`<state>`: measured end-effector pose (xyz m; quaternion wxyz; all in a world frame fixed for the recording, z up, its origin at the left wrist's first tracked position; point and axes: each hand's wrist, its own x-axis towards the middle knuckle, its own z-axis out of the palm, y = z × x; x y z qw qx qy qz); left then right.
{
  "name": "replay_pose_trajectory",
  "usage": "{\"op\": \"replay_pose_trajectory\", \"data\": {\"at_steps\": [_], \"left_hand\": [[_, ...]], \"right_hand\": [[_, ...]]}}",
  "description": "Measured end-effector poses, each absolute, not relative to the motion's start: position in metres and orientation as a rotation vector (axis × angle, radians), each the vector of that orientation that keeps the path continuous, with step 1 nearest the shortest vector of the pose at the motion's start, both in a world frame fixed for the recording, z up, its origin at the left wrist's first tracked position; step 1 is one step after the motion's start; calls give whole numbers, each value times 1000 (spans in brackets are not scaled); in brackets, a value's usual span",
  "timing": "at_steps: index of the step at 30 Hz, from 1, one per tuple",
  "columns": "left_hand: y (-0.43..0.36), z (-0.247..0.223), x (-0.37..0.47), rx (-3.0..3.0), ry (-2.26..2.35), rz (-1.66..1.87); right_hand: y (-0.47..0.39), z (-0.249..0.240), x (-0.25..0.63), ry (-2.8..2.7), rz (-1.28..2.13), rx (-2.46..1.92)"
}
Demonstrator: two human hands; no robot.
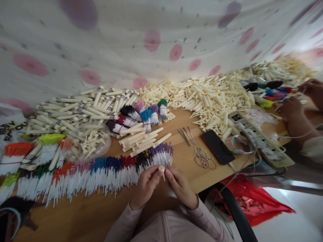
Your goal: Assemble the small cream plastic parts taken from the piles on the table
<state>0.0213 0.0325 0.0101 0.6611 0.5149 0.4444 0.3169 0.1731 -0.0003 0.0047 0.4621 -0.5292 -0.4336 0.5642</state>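
Note:
Between my two hands is a small cream plastic pen part [161, 169] with a round head and a thin pointed end. My left hand [146, 185] pinches it by the head with thumb and fingers. The fingers of my right hand [181, 187] close on its other side. Just beyond my hands lies a long row of pen refills [111, 171] with white tubes and coloured ends, sorted by colour. Several cream pen barrels [143, 139] lie behind the row. Rubber-banded refill bundles [145, 117] stand behind those barrels.
A heap of cream pen parts [202, 97] runs along the curtain. Left are assembled pens [75, 111] and a clear tub [107, 143]. Right are tweezers [184, 137], rubber bands [202, 157], a phone [218, 147] and a power strip [262, 141]. Another person's hand [291, 107] works far right.

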Motion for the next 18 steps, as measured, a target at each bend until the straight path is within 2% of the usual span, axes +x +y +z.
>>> {"op": "replay_pose_trajectory", "data": {"at_steps": [5, 8, 18], "left_hand": [[38, 23, 10, 1558, 944, 598], [39, 32, 4, 1694, 911, 516], [52, 44, -1, 1629, 761, 272]], "right_hand": [[8, 25, 198, -1782, 956, -1337], [12, 37, 200, -2062, 901, -1215], [9, 47, 195, -2129, 846, -1182]]}}
